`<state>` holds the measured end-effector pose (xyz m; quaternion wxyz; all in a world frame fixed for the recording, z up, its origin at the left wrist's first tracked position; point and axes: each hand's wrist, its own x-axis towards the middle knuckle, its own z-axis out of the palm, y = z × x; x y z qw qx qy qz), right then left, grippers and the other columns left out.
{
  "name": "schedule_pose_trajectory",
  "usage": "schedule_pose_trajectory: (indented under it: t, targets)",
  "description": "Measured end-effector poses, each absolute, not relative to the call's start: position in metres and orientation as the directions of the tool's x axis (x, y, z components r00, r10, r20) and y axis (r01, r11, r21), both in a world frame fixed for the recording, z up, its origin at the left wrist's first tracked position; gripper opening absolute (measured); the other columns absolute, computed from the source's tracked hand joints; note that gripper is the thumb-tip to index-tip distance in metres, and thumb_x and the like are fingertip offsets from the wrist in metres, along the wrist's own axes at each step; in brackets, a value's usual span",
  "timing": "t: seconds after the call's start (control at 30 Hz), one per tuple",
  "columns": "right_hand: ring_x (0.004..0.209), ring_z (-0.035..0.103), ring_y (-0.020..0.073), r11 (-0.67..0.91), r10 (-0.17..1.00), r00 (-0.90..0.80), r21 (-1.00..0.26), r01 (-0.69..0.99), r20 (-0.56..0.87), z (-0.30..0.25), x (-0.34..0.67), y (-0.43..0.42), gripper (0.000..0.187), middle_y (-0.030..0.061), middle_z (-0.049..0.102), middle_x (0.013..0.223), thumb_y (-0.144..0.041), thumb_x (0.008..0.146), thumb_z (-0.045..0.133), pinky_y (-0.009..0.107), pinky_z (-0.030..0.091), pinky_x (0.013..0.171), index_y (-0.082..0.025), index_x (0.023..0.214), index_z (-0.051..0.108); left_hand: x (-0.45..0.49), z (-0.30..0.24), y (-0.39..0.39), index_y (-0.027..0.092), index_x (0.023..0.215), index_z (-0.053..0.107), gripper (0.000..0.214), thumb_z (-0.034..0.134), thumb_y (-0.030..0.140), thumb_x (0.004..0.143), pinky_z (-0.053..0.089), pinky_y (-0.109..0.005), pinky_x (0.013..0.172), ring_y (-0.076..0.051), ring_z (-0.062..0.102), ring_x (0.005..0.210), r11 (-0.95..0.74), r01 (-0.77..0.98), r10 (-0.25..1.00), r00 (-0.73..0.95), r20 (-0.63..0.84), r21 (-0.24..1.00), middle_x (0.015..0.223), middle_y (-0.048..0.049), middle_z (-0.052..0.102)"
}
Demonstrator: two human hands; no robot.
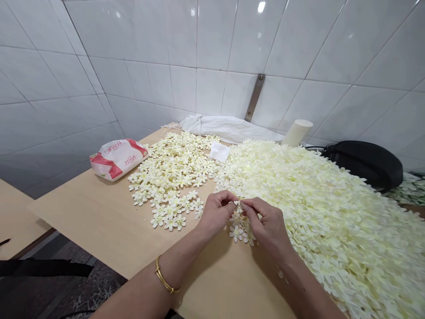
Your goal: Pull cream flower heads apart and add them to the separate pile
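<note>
My left hand [217, 212] and my right hand [267, 223] meet over the wooden table [99, 221], and the fingertips of both pinch one small cream fabric flower [237, 204] between them. A gold bangle sits on my left wrist. Under the hands lie a few loose flowers [239, 230]. To the left spreads a flat layer of separated flowers [172, 173]. On the right a big heap of cream flowers [318, 204] covers the table.
A red and white plastic packet [117, 158] lies at the table's far left. By the tiled wall are a white cloth bag [229, 127], a cream cylinder [297, 132] and a black bag [365, 163]. A second table edge [16, 217] shows at the left.
</note>
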<state>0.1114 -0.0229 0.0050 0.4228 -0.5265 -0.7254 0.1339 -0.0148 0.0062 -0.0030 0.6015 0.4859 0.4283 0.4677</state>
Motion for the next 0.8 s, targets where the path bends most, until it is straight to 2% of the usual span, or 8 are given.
schedule_pose_trajectory:
  t: [0.3, 0.4, 0.5, 0.57, 0.6, 0.7, 0.8]
  targets:
    - [0.055, 0.057, 0.0148, 0.208, 0.964, 0.019, -0.800, 0.563, 0.264, 0.006, 0.112, -0.024, 0.020, 0.0022, 0.063, 0.060, -0.026, 0.078, 0.048, 0.023, 0.041, 0.049, -0.016, 0.071, 0.064, -0.014, -0.006, 0.004, 0.014, 0.062, 0.059, 0.007, 0.052, 0.013, 0.062, 0.036, -0.022, 0.052, -0.009, 0.043, 0.052, 0.008, -0.113, 0.969, 0.248, 0.021, 0.994, 0.054, 0.0020, 0.050]
    - [0.051, 0.055, 0.0133, 0.244, 0.945, 0.021, -0.744, 0.623, 0.327, 0.008, 0.110, -0.026, 0.021, 0.0012, 0.061, 0.056, -0.023, 0.078, 0.047, 0.023, 0.039, 0.048, -0.016, 0.068, 0.063, -0.012, -0.004, 0.000, 0.015, 0.068, 0.058, 0.008, 0.053, 0.013, 0.063, 0.037, -0.022, 0.054, -0.009, 0.045, 0.056, -0.046, -0.109, 0.980, 0.187, 0.066, 0.993, 0.063, 0.0011, 0.052]
    - [0.049, 0.054, 0.0128, 0.279, 0.913, 0.034, -0.683, 0.675, 0.406, 0.011, 0.108, -0.032, 0.022, 0.0009, 0.060, 0.054, -0.022, 0.078, 0.045, 0.023, 0.039, 0.048, -0.016, 0.066, 0.063, -0.015, 0.005, -0.015, 0.018, 0.076, 0.057, 0.012, 0.057, 0.017, 0.064, 0.039, -0.022, 0.058, -0.011, 0.047, 0.063, -0.201, 0.006, 0.980, 0.001, 0.201, 0.980, 0.075, -0.0001, 0.053]
    - [0.049, 0.054, 0.0129, 0.291, 0.891, 0.042, -0.641, 0.710, 0.451, 0.013, 0.108, -0.040, 0.022, 0.0009, 0.059, 0.054, -0.022, 0.079, 0.044, 0.023, 0.039, 0.049, -0.016, 0.065, 0.062, -0.019, 0.010, -0.032, 0.018, 0.070, 0.056, 0.003, 0.056, 0.020, 0.069, 0.038, -0.022, 0.058, -0.011, 0.046, 0.062, -0.312, 0.107, 0.948, -0.026, 0.316, 0.944, 0.072, 0.0001, 0.051]
    - [0.050, 0.054, 0.0130, 0.296, 0.879, 0.045, -0.616, 0.730, 0.475, 0.012, 0.109, -0.046, 0.022, 0.0009, 0.059, 0.054, -0.021, 0.079, 0.044, 0.023, 0.039, 0.049, -0.017, 0.065, 0.061, -0.022, 0.010, -0.041, 0.018, 0.065, 0.056, 0.007, 0.053, 0.021, 0.072, 0.037, -0.022, 0.058, -0.011, 0.046, 0.060, -0.338, 0.135, 0.940, 0.009, 0.340, 0.931, 0.067, 0.0004, 0.050]
    - [0.052, 0.055, 0.0135, 0.312, 0.842, 0.040, -0.544, 0.779, 0.539, 0.007, 0.107, -0.067, 0.021, 0.0019, 0.060, 0.058, -0.020, 0.080, 0.043, 0.024, 0.039, 0.051, -0.018, 0.066, 0.059, -0.025, 0.001, -0.069, 0.018, 0.062, 0.060, 0.015, 0.051, 0.022, 0.074, 0.037, -0.023, 0.057, -0.011, 0.046, 0.058, -0.280, 0.133, 0.955, 0.145, 0.261, 0.951, 0.059, 0.0004, 0.049]
    - [0.058, 0.057, 0.0147, 0.339, 0.819, 0.004, -0.489, 0.804, 0.574, -0.004, 0.101, -0.092, 0.021, 0.0036, 0.062, 0.063, -0.017, 0.081, 0.041, 0.025, 0.041, 0.055, -0.017, 0.070, 0.059, -0.024, -0.015, -0.088, 0.016, 0.069, 0.063, 0.011, 0.053, 0.020, 0.071, 0.038, -0.023, 0.057, -0.012, 0.048, 0.060, -0.104, 0.039, 0.973, 0.211, 0.093, 0.994, 0.064, -0.0016, 0.056]
